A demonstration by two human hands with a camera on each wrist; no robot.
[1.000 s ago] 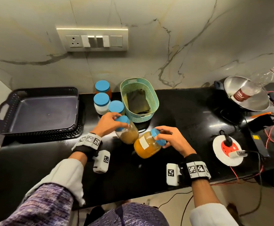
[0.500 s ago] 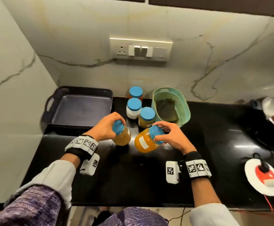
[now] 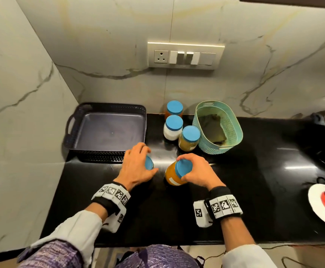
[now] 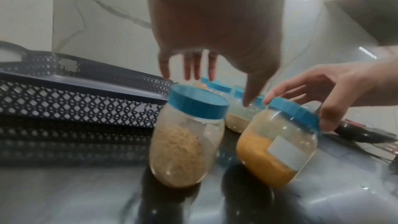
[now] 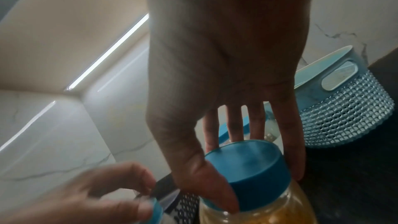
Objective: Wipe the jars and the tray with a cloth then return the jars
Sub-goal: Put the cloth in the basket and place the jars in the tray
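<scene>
Three blue-lidded jars [image 3: 179,126] crowd the gap between dark tray [image 3: 74,140] and green basket [image 3: 237,132]; front bench [image 3: 157,219] lies open.

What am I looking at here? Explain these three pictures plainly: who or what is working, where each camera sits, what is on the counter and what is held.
There is no machine: a person works with bare hands. One picture comes from a camera on the head, looking down; the other two come from cameras strapped to each wrist, looking along the hand.

On the black counter stand a dark tray, a green basket with a dark cloth inside, and three blue-lidded jars between them.

The right hand grips the orange jar by its lid; the jar is tilted. The left hand is spread over the lid of the tan jar; whether it grips is unclear.
</scene>
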